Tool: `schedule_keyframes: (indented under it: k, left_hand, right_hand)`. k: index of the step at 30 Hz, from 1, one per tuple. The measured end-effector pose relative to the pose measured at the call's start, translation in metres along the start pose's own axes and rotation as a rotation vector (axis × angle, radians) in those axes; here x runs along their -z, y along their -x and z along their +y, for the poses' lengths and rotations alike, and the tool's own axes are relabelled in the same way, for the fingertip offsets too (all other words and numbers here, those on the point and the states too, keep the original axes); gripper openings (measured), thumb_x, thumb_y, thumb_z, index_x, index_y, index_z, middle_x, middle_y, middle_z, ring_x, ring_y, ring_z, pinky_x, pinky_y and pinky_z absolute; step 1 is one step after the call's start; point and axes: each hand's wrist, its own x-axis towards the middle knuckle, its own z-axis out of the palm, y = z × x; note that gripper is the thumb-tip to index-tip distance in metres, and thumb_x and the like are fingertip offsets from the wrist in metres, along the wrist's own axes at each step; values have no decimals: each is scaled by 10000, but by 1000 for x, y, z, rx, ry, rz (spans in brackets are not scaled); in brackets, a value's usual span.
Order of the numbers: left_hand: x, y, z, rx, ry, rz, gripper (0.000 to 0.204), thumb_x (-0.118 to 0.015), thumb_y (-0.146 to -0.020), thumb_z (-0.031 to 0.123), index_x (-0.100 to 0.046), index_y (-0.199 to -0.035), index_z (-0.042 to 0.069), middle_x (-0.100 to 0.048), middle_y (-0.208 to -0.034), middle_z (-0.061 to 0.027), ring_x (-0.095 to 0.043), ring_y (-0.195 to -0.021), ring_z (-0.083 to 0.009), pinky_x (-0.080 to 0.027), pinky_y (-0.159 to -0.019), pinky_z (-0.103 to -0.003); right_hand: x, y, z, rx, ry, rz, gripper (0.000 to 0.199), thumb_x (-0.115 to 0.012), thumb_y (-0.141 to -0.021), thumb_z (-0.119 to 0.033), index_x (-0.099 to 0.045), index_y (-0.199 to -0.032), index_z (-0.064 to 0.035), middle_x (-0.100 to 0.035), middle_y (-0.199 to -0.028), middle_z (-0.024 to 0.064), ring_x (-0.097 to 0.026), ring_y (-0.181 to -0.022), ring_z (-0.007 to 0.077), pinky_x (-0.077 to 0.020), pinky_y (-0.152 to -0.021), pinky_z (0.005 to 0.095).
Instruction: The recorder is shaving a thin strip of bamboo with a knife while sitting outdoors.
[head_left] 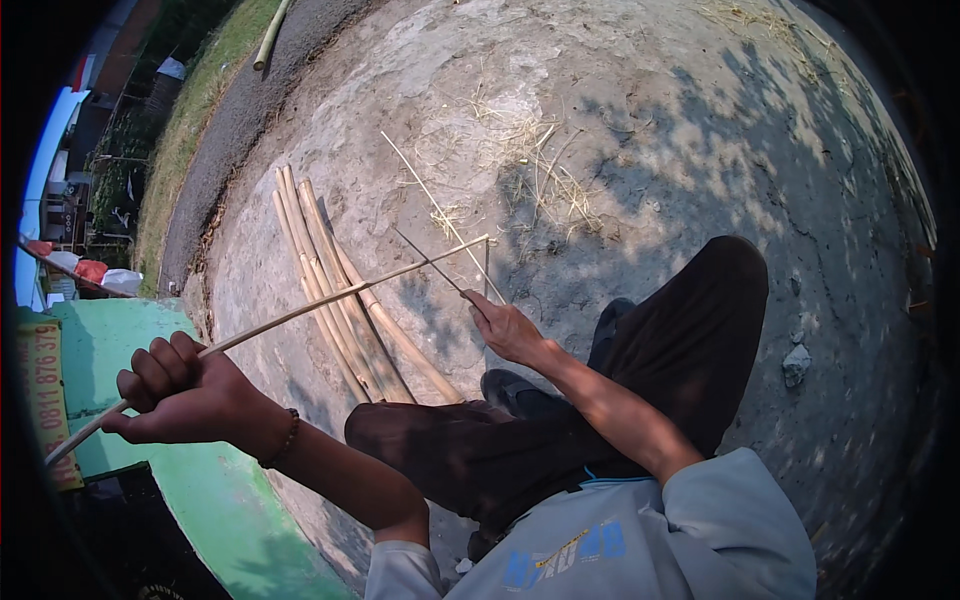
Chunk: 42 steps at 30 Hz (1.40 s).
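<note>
My left hand (190, 390) is closed around a long, pale bamboo stick (290, 313), which slants up to the right across the view. A dark, thin-bladed knife (428, 260) is in my right hand (512, 332), its tip pointing up and left. The blade crosses the stick in the view, near the stick's far end; whether they touch, I cannot tell. Another thin pale strip (420, 188) runs down toward my right hand, seemingly on the ground. My fingers cover the knife's handle in large part.
Several bamboo poles (345, 335) lie on the ground beside my knees. Loose shavings (570, 195) are scattered ahead. A green low wall (125, 345) stands at the left, and a pale stone (796, 366) lies at the right. One more pole (270, 38) is far off.
</note>
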Motion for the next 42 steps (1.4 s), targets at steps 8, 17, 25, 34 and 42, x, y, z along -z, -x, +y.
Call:
schedule_keyframes:
  k: [8,17,25,34,42]
  left_hand:
    - [-15,5,-14,51,89,-73,533,-356,-997,533,-138,-663,179,-98,-564,50,-64,-513,-83,-70,-492,-286]
    - [-2,-9,-7,-11,-13,-27,541,-356,-1003,531,-140,-659,173,-108,-554,52,-67,-507,-83,-78,-484,-286]
    - [3,-5,-2,-66,-112,48,539,-263,-1040,540,-137,-667,172,-100,-554,48,-64,-510,-89,-84,-481,-279]
    - [1,9,1,-54,-73,69,537,-267,-1043,535,-145,-672,165,-96,-555,43,-64,-513,-89,-93,-478,-275]
    - [20,4,4,61,124,-22,571,-332,-1010,585,-138,-662,175,-103,-541,53,-64,-490,-77,-77,-454,-270]
  right_hand:
    - [-21,-22,179,-223,283,130,381,-438,-981,-196,-453,-1318,-17,-633,-789,302,-620,-767,507,-482,-695,576]
    - [-14,-15,-2,168,-66,6,420,-469,-979,-167,-403,-1365,-14,-600,-680,279,-617,-694,485,-465,-625,570]
    - [-29,-22,132,11,183,181,357,-436,-988,-175,-472,-1313,-32,-650,-763,247,-616,-726,485,-495,-687,537]
    - [-13,-12,-43,168,-149,79,378,-430,-999,-171,-423,-1361,-63,-603,-724,294,-618,-712,472,-447,-652,552]
    - [-16,-17,99,-152,218,15,373,-447,-951,-119,-442,-1319,-57,-636,-830,310,-625,-830,507,-485,-703,568]
